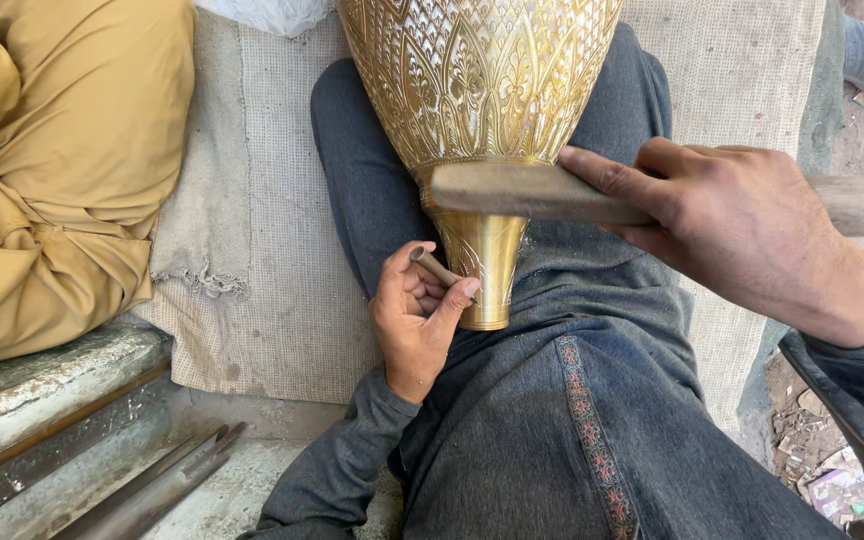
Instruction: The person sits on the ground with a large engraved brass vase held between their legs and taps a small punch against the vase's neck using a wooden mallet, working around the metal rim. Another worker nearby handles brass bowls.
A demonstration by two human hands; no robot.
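Keep left hand fingers pinching the chisel against the brass vase neck while right hand, fingers wrapped, steadies the wooden mallet squarely above it

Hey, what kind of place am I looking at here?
Probably a metal craft workshop with work done sitting on the floor. A large engraved brass vase lies across the person's lap, the left hand holds a thin metal chisel to it, and the right hand grips a wooden mallet.
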